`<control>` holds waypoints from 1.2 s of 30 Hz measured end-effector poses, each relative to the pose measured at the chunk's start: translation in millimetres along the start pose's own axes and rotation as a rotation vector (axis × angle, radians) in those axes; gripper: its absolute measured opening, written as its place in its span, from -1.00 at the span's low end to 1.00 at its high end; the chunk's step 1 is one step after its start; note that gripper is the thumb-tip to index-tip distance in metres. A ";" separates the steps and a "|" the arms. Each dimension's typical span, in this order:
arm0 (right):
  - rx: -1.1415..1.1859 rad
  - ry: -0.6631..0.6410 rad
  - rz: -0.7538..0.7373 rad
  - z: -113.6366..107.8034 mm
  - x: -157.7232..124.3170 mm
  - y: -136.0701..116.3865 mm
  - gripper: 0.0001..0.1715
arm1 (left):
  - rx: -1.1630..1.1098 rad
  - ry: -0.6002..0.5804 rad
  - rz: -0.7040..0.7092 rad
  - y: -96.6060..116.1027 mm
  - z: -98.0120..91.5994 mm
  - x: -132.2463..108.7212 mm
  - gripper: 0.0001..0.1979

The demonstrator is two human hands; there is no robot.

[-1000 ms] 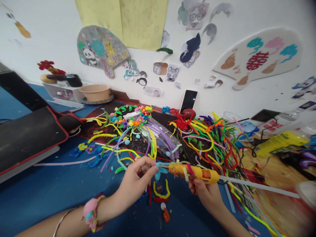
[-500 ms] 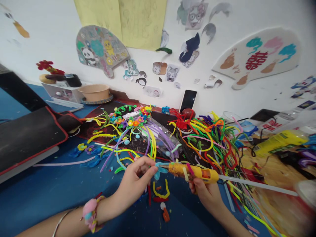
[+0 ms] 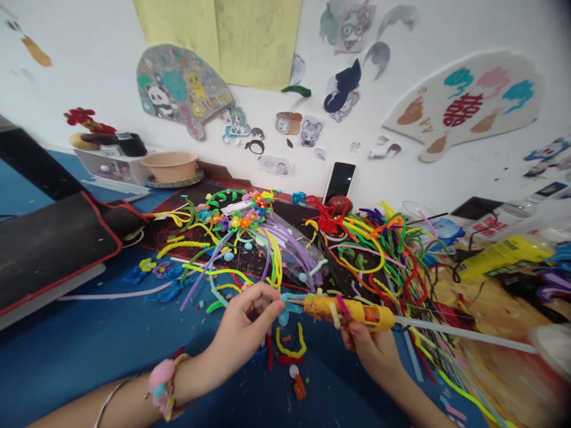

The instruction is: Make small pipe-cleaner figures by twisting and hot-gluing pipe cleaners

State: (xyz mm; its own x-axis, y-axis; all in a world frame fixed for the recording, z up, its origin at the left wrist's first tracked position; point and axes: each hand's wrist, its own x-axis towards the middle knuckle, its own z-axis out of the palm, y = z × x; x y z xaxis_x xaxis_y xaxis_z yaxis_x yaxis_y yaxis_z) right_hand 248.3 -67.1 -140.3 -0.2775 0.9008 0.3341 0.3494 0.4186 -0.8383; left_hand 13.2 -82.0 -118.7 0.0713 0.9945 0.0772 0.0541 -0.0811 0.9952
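My left hand [image 3: 245, 318] pinches a short blue pipe cleaner piece [image 3: 289, 304] between thumb and fingers, right at the tip of a yellow hot glue gun [image 3: 348, 313]. My right hand [image 3: 368, 353] grips that gun from below. A long translucent glue stick [image 3: 464, 334] runs out of its back end. Bits of pipe cleaner are stuck along the gun's barrel. Below my hands lie a bent yellow pipe cleaner [image 3: 289, 348] and small red and orange scraps. A fuzzy pink pom-pom bracelet [image 3: 163, 386] circles my left wrist.
A blue work surface [image 3: 89, 362] holds a tangled heap of colourful pipe cleaners [image 3: 375, 261], a pipe-cleaner flower piece [image 3: 234, 217] and a plastic bag [image 3: 289, 255]. A black pad [image 3: 49, 255], phone [image 3: 339, 181], tan bowl [image 3: 169, 166] and yellow bottle [image 3: 504, 258] surround them.
My hands and the glue gun hold their positions. Only the whole view drifts by a few pixels.
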 end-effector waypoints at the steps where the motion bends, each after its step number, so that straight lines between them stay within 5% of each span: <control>1: -0.002 -0.010 -0.002 -0.3 -0.2 0.7 -0.52 | 0.002 0.002 0.001 0.5 0.1 -0.2 -0.85; 36: 0.177 0.037 0.142 2.6 1.2 2.7 -0.51 | -0.008 0.008 -0.030 3.4 1.0 1.0 -0.84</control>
State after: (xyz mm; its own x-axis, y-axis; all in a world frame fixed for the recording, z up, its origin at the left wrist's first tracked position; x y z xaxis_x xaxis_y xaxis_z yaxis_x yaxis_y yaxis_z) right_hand 246.6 -65.2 -143.3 -0.2026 0.9542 0.2202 0.2192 0.2633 -0.9395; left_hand 14.5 -81.4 -115.4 0.0616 0.9970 0.0477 0.0480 -0.0507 0.9976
